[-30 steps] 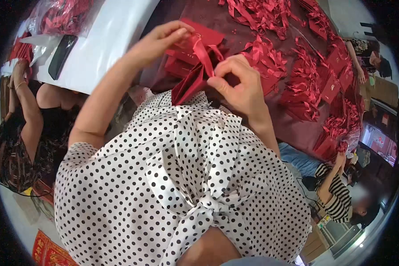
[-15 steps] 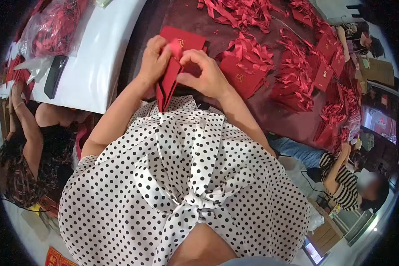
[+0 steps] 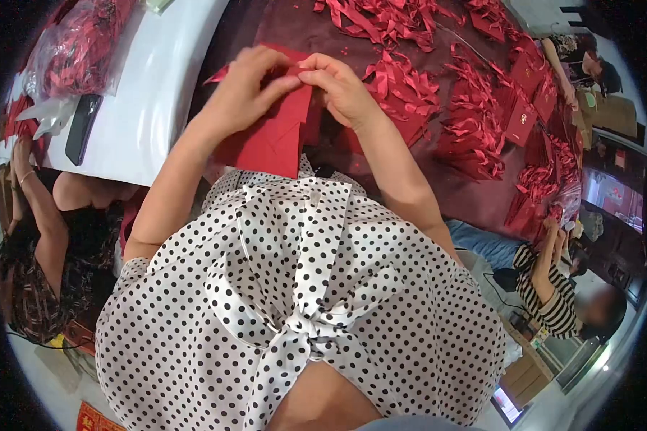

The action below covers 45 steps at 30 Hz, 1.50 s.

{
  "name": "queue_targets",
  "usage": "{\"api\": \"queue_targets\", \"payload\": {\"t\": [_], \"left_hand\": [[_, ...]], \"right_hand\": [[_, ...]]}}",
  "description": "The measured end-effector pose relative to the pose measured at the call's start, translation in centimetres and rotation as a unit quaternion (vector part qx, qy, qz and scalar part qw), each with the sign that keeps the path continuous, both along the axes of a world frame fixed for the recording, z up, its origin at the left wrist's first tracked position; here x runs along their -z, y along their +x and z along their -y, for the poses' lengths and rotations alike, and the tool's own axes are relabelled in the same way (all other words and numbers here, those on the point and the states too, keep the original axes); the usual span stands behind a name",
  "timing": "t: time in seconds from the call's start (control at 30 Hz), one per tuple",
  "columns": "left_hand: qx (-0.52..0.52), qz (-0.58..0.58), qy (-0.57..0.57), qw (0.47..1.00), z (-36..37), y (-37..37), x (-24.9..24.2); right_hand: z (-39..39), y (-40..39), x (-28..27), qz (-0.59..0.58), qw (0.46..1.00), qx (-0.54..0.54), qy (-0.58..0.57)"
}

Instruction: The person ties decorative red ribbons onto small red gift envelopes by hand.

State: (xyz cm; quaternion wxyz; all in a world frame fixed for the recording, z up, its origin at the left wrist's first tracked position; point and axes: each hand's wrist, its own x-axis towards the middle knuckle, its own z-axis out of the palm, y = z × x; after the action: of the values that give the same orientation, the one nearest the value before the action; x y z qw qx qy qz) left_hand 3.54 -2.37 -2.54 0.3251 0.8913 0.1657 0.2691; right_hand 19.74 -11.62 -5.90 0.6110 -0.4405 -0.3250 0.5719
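A red paper bag (image 3: 269,144) hangs between my hands, its plain folded face turned toward me. My left hand (image 3: 248,90) is bent over its upper left part, thumb near the top edge. My right hand (image 3: 338,90) pinches at the top right edge, its fingertips close to the left thumb. A bit of red ribbon (image 3: 218,75) sticks out left of my left hand. Right of my hands lies a stack of red bags (image 3: 410,129) topped with ribbons. What lies behind the held bag is hidden.
Piles of ribboned red bags (image 3: 474,129) cover the dark red table (image 3: 460,190). On the white table (image 3: 151,86) at left are a phone (image 3: 84,129) and a plastic bag of red ribbons (image 3: 83,54). Other people sit at left, right and upper right.
The held bag has turned from a narrow edge-on view to its broad plain face. My left hand has shifted over its upper left, and my right hand has risen to the top edge.
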Motion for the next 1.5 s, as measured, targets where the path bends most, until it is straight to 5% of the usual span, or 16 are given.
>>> {"api": "queue_targets", "payload": {"t": [0.07,0.17,0.23,0.37,0.43,0.57,0.67,0.73,0.77,0.8,0.9,1.07,1.2,1.27,1.37,1.5], "left_hand": [[-0.005,0.003,-0.141,0.990,0.6,0.0,0.3],[-0.050,-0.110,-0.020,0.993,0.2,-1.2,1.2],[-0.066,-0.188,-0.139,0.970,0.7,-1.6,-0.9],[-0.072,-0.154,-0.181,0.969,-0.6,-3.0,0.2],[-0.052,-0.125,-0.314,0.940,-0.8,-3.2,0.5],[-0.045,-0.079,-0.317,0.944,-0.9,-3.4,0.4],[-0.079,-0.199,-0.224,0.951,-1.9,-4.2,-0.7],[-0.122,-0.075,-0.277,0.950,-2.7,-5.1,0.3],[-0.162,-0.057,-0.411,0.895,-3.1,-5.1,-0.3],[-0.151,-0.026,-0.455,0.877,-3.6,-5.0,-0.9],[-0.097,-0.025,-0.482,0.870,-4.5,-4.0,-1.1],[-0.020,-0.047,-0.490,0.870,-2.8,-2.3,0.5],[0.005,-0.047,-0.530,0.846,-2.9,-3.5,-1.1],[0.022,-0.038,-0.559,0.828,-2.9,-4.1,-2.2],[0.063,-0.020,-0.596,0.800,-2.8,-4.5,-2.7],[0.091,-0.010,-0.643,0.761,-2.4,-4.7,-3.5]], "right_hand": [[-0.3,0.3,-0.3,-0.015,1.000,-0.021,0.004],[-0.6,3.3,-2.1,0.290,0.949,0.015,-0.125],[-1.3,9.8,-1.0,0.570,0.793,0.184,-0.111],[-2.1,20.4,4.7,0.682,0.682,0.135,-0.228],[-3.2,21.0,6.0,0.667,0.701,0.087,-0.236],[-5.1,21.0,10.0,0.720,0.652,0.025,-0.237],[-5.9,20.3,5.9,0.714,0.673,0.015,-0.193],[-5.5,19.5,0.6,0.684,0.711,0.097,-0.132],[-5.6,20.5,0.2,0.569,0.803,0.131,-0.120],[-4.6,18.1,-3.5,0.613,0.770,0.173,-0.039],[-2.8,10.0,-12.0,0.442,0.872,0.184,-0.101],[-0.7,4.8,-7.7,0.248,0.965,0.080,0.029],[1.4,-0.2,-8.0,0.152,0.988,0.019,0.024],[1.9,-1.8,-9.6,0.289,0.956,0.043,-0.037],[1.7,-3.2,-9.3,0.523,0.828,0.083,0.186],[1.6,-4.5,-9.0,0.391,0.918,0.046,0.050]]}}
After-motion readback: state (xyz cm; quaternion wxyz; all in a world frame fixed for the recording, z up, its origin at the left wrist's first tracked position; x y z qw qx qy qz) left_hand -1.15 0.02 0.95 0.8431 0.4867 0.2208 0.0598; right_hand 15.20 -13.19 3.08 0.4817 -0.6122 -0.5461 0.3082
